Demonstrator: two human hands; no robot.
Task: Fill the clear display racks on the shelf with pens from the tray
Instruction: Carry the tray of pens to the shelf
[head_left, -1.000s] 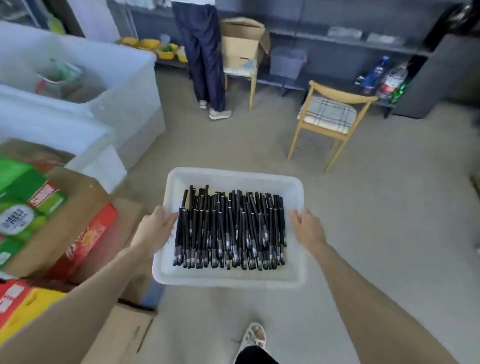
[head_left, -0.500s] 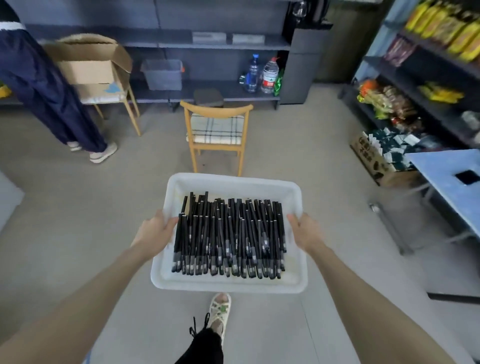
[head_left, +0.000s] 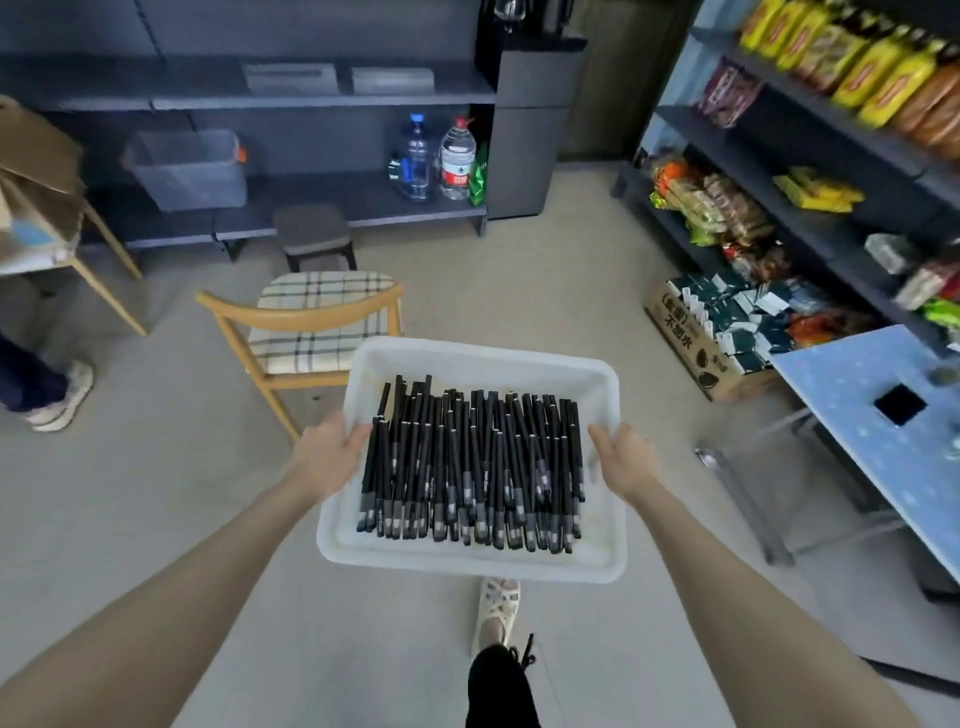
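Floor (head_left: 156, 493): pale grey, bare.
Back wall: dark grey shelving (head_left: 322, 96), with water bottles (head_left: 439, 158) at the lower shelf's right end.
Right wall: dark shelves (head_left: 810, 171) stocked with packaged snacks.
Chair (head_left: 306, 327): wooden, plaid cushion.
Stool (head_left: 314, 234): dark, behind the chair.
Table (head_left: 883, 441): blue top, right edge.

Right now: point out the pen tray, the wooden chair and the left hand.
pen tray (head_left: 483, 358), head view, bare far rim.
wooden chair (head_left: 301, 318), head view, curved backrest.
left hand (head_left: 327, 452), head view, back of hand on the tray's left rim.

Head camera faces down (close, forward)
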